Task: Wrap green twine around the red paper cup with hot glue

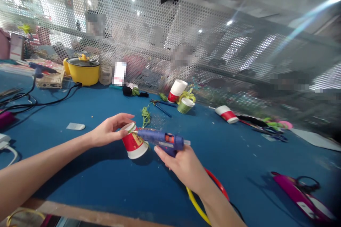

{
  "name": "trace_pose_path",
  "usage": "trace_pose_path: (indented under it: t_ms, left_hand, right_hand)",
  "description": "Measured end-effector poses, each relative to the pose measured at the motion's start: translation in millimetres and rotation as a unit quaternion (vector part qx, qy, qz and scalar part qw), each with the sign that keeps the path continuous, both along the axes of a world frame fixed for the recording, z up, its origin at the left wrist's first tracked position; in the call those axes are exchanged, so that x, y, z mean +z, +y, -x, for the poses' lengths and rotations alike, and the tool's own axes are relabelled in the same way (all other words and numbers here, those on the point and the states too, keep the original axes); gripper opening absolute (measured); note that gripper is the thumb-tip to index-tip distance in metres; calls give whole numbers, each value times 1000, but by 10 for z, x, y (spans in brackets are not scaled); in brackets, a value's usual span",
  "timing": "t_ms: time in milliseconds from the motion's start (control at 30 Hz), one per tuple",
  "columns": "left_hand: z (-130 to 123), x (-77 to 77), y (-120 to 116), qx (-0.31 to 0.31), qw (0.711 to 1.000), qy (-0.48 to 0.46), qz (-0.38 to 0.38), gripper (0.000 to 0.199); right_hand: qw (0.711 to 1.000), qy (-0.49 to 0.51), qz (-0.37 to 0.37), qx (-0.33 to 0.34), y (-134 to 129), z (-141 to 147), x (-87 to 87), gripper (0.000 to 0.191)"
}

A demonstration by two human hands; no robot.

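Observation:
My left hand (113, 130) grips a red and white paper cup (132, 142), tilted with its wide white rim towards the lower right and its other end under my fingers. Green yarn (145, 116) lies just behind the cup, and a green strand shows at the cup's upper end. In my right hand (181, 165) is a blue hot glue gun (160, 139), fingers wrapped round its handle. Its metal nozzle points left and meets the upper end of the cup close to my left thumb; whether it touches is too small to tell.
A yellow electric pot (82, 72) and a second glue gun (39, 70) stand at the back left. Farther back are stacked paper cups (177, 90), a green-wrapped cup (185, 106) and a tipped cup (227, 114). Scissors (277, 135) lie right; a magenta tool (298, 195) lies front right.

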State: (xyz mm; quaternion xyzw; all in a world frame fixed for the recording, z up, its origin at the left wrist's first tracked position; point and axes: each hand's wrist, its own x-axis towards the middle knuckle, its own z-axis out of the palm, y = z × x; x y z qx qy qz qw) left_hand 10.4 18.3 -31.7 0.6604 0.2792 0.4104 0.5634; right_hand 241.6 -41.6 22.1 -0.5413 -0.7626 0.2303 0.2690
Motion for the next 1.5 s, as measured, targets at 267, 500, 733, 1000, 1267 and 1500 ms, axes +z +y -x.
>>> trace_pose_path:
  t_ms: [267, 500, 733, 1000, 1267, 1500]
  left_hand:
    - [-2, 3, 4, 1, 1000, 4, 7, 49]
    - [17, 1, 2, -15, 999, -6, 29, 52]
    - [17, -9, 15, -31, 999, -35, 23, 53]
    - [26, 7, 13, -25, 999, -17, 28, 55]
    - [17, 5, 15, -38, 999, -31, 24, 54]
    - [15, 10, 18, -37, 999, -36, 13, 53]
  right_hand:
    - [999, -20, -9, -26, 22, -28, -18, 28]
    - [999, -1, -4, -32, 65, -46, -34, 26]
    - [1000, 0, -5, -10, 30, -34, -34, 25]
    - [1000, 8, 11, -27, 74, -37, -22, 26]
    - [999, -14, 8, -29, 43, -27, -5, 28]
    - [999, -30, -23, -5, -14, -9, 15, 25]
